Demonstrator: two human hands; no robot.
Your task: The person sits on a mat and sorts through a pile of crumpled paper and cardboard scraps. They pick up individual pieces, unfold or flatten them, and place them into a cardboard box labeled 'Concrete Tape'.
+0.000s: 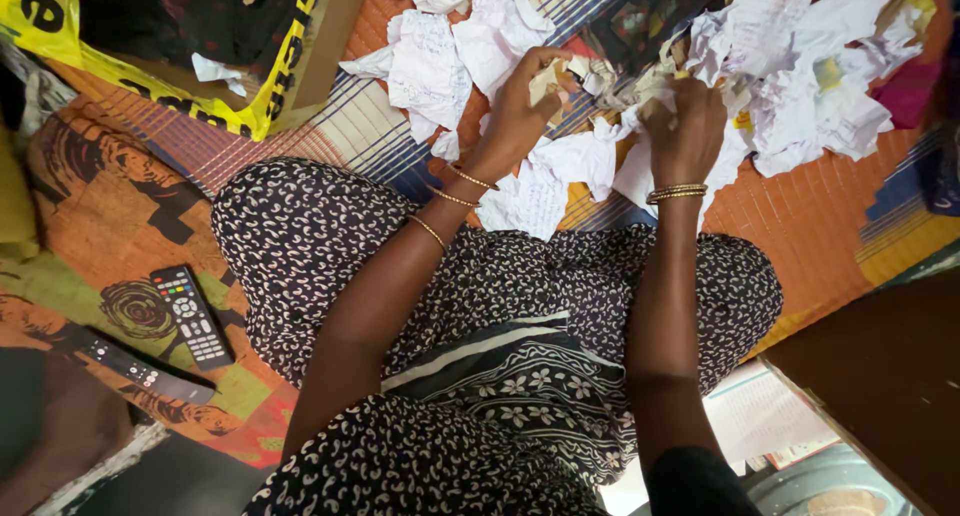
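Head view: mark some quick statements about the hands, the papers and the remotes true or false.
1. Both hands grip paper. True: the left hand and right hand each pinch crumpled paper scraps.
2. The two remote controls lie on the person's lap. False: they lie on the patterned cloth beside the person's left knee.
3. Both wrists wear gold bangles. True.
4. The loose papers are flat and neatly stacked. False: they are crumpled and scattered over the striped mat.
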